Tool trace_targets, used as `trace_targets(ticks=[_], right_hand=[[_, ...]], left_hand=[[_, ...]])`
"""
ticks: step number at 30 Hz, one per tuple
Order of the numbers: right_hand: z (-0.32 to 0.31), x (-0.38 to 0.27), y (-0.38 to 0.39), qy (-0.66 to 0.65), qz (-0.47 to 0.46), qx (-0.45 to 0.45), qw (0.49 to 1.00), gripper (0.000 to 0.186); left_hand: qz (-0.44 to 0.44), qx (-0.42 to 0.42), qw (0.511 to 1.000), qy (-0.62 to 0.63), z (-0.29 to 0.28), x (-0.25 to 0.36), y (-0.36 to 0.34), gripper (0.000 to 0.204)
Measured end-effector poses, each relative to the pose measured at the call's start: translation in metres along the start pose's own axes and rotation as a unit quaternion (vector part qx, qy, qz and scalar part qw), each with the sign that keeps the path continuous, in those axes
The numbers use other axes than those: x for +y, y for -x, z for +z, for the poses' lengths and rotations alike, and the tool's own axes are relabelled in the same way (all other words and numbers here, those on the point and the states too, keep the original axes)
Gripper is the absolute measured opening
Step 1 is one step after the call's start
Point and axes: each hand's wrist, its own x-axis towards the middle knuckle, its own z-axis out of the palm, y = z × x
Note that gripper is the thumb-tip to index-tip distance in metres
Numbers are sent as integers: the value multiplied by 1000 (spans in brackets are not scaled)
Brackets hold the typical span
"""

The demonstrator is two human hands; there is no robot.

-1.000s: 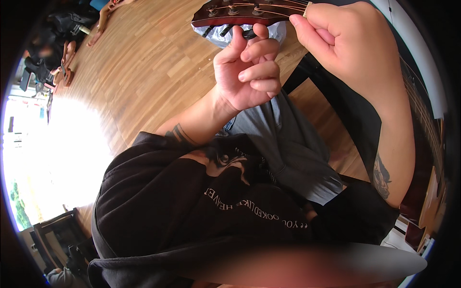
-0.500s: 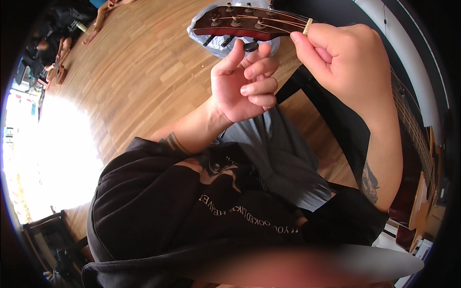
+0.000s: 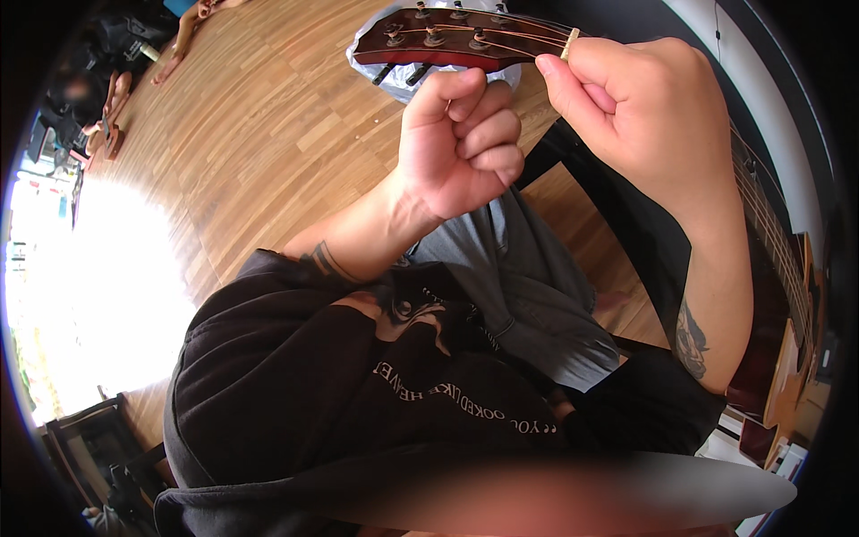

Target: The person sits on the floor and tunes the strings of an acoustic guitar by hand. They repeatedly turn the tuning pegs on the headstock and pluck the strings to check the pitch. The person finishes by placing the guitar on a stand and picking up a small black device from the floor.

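A dark red guitar headstock (image 3: pixel 407 52) points left at the top, with metal string posts and black tuning pegs (image 3: pixel 417 75) along its near edge. My left hand (image 3: pixel 461 148) is closed below that edge, thumb against curled index finger, around the tuning peg closest to the nut. The fingers hide this peg. My right hand (image 3: pixel 649 130) is closed at the pale nut (image 3: pixel 570 43), thumb tip and index finger pinched by the outermost guitar string (image 3: pixel 510 47). The hand covers the neck there, so the exact grip is partly hidden.
Behind the headstock a translucent plastic bag (image 3: pixel 365 70) lies on the wooden floor (image 3: pixel 242 116). More guitar strings (image 3: pixel 768 237) run down at the right. Another person's arm (image 3: pixel 183 40) shows at the upper left. A dark chair (image 3: pixel 94 447) stands at lower left.
My left hand's fingers, loosely spread beside the tuning peg before, have curled in and closed around it. The headstock has shifted slightly left and up. My right hand keeps its pinch.
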Motion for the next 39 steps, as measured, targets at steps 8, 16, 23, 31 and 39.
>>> trace_targets(ticks=[8, 16, 23, 31, 39], right_hand=[[-3, -1, 0, 7, 9, -7, 1000, 38], [-3, -1, 0, 9, 14, -10, 1000, 38], [0, 0, -1, 3, 3, -3, 1000, 38], [0, 0, 0, 7, 9, -4, 1000, 38], [0, 1, 0, 4, 3, -3, 1000, 37]], left_hand=[[-54, -60, 990, 116, -5, -7, 8, 34], [47, 111, 990, -76, 13, 0, -4, 47], [-65, 13, 993, 95, -2, -4, 16, 49], [76, 173, 974, -127, 15, 4, -3, 43], [-62, 26, 997, 38, 5, -3, 9, 42]])
